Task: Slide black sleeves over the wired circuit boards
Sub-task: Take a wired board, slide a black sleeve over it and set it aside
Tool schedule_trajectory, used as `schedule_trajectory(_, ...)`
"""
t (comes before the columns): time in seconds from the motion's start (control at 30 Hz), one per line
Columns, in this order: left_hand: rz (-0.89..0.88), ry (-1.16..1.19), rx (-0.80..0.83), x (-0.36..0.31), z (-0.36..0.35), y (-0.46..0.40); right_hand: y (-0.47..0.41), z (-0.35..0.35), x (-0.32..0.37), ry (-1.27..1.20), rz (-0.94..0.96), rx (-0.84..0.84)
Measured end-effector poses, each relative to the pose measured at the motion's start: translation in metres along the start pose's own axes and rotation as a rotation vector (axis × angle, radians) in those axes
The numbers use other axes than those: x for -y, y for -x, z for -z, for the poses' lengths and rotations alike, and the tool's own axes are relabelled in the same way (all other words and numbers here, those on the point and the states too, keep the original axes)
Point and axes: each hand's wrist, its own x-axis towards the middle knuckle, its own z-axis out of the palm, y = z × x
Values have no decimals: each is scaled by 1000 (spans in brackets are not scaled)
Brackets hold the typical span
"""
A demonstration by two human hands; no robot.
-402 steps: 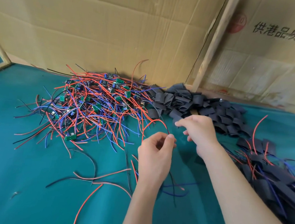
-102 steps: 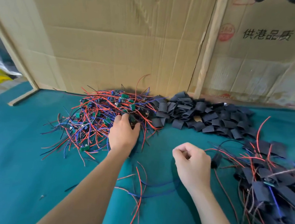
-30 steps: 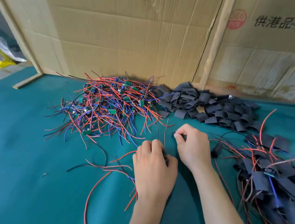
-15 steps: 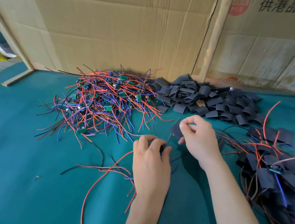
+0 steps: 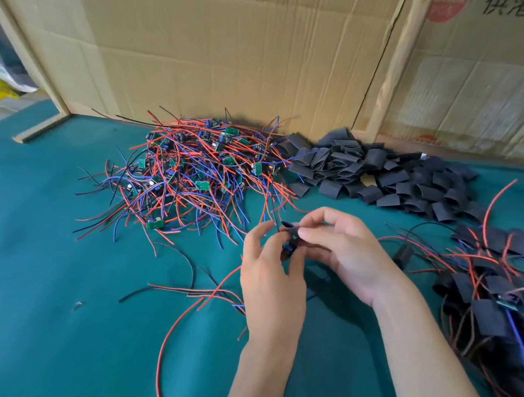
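Ok so rn the left hand (image 5: 274, 281) pinches a small wired board (image 5: 288, 249) w/ curled fingers, and the right hand (image 5: 341, 252) pinches one black sleeve (image 5: 291, 227) by its edge, right at the board's top, just above the tabletop (image 5: 39, 305). Can't tell if the sleeve's mouth is actually open, fingers hide most of it.

Tips imo: squeeze the flat sleeve's sides so it pops round, feed the loose wire ends thru first, then pull the board in straight, no twisting. Trailing red wire (image 5: 179, 327) could snag, keep it slack.

Bare boards pile (image 5: 193, 167) and sleeve pile (image 5: 383, 177) sit at the back, finished ones (image 5: 498, 301) on the right.
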Motion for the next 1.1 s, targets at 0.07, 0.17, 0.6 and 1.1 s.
schedule_trajectory(0.07, -12, -24, 20, -1, 1, 0, 1, 0, 0, 20, 25, 12)
schedule_trajectory(0.17, -41, -45, 54, -2, 1, 0, 4, 0, 1, 40, 45, 8)
schedule_trajectory(0.6, -166, -3, -239, -3, 0, 2, -2, 2, 2, -215, 144, -180)
schedule_trajectory(1.1, 363, 674, 31, 0, 3, -14, 6, -4, 4, 43, 5, -39)
